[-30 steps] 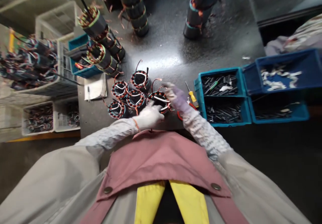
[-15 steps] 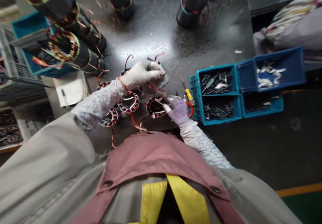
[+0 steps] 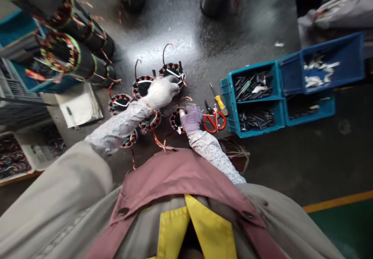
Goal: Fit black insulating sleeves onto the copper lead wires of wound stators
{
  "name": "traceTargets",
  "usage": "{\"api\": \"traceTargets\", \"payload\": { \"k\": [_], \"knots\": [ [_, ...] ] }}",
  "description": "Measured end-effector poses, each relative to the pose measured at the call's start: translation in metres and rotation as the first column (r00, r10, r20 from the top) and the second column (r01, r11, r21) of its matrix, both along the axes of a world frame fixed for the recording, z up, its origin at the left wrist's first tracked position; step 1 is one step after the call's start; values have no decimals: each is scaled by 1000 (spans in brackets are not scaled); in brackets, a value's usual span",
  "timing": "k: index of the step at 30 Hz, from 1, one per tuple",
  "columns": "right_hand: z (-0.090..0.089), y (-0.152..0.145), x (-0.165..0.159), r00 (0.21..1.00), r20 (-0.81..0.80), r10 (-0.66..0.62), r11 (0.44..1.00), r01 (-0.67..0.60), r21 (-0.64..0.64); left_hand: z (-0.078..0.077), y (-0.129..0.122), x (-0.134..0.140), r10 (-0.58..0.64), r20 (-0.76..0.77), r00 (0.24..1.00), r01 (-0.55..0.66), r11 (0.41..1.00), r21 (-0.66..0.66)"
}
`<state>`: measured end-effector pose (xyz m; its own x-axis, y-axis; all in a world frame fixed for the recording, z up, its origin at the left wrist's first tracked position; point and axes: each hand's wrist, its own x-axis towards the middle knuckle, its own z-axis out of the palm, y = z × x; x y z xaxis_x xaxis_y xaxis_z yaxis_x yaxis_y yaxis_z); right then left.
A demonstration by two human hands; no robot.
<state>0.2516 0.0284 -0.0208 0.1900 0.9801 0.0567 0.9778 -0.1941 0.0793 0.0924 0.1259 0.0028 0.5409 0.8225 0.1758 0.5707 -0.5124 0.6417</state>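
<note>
Shifted leftward, the white-gloved left hand (image 3: pixel 163 92) is at a far black-and-orange wire-wound ring (image 3: pixel 170 68), the purple-gloved right hand (image 3: pixel 192 118) at a nearer matching ring (image 3: pixel 173 122); finger grips cannot be told.

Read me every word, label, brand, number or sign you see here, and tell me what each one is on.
None: no word, label, brand, number or sign can be read in this view.
White paper under the pen: no writing can be made out.
Yellow screwdriver handle and red-handled scissors: too small to tell whether anything is marked.
Wound stators: any marking is too small or blurred to read.
</note>
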Motion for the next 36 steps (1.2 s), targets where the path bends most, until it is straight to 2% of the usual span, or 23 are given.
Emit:
{"api": "traceTargets", "payload": {
  "k": [1,3,5,7,8,9,12,14,17,20,23,25,28,31,33,36],
  "knots": [
    [-2,-1,-3,999,-21,44,999,-43,15,-2,-12,-10,40,81,996,-42,999,23],
    [-2,-11,-3,970,-58,235,972,-233,38,-13,-37,-29,96,235,967,-106,994,29],
    [3,-28,5,872,-90,481,876,-481,16,-27,-63,-41,114,302,947,-117,993,-7],
    [12,-46,21,778,-103,620,782,-623,1,-41,-84,-43,102,275,956,-99,995,-26],
    [18,-52,29,771,-90,630,775,-632,11,-45,-92,-40,87,232,969,-83,996,-25],
    [23,-55,38,790,-65,609,793,-609,26,-47,-97,-34,61,174,983,-60,998,-10],
    [37,-54,53,851,31,525,851,-525,-8,-40,-97,-7,-49,-74,996,55,995,82],
    [40,-49,52,825,73,560,825,-546,-148,-29,-89,13,-78,-253,964,107,989,105],
    [40,-47,45,778,109,619,763,-563,-317,-15,-75,34,-50,-429,902,73,997,38],
    [39,-54,46,793,112,599,775,-540,-327,-9,-67,39,-22,-400,916,1,999,-52],
    [41,-65,58,800,78,594,778,-548,-309,-4,-67,34,-87,-241,967,23,966,-257],
    [42,-70,66,795,60,604,768,-560,-310,0,-74,28,-90,-148,985,38,947,-318],
    [44,-72,72,786,38,617,754,-577,-313,3,-93,26,10,-167,986,-38,986,-164],
    [44,-71,72,783,3,622,749,-594,-295,4,-110,40,6,-400,916,-11,1000,-9],
    [44,-70,71,785,-18,620,746,-596,-295,4,-112,56,-43,-519,853,44,999,-9],
    [45,-68,71,790,-39,612,742,-591,-317,5,-102,74,-131,-478,868,82,989,-123]
  ]
}}
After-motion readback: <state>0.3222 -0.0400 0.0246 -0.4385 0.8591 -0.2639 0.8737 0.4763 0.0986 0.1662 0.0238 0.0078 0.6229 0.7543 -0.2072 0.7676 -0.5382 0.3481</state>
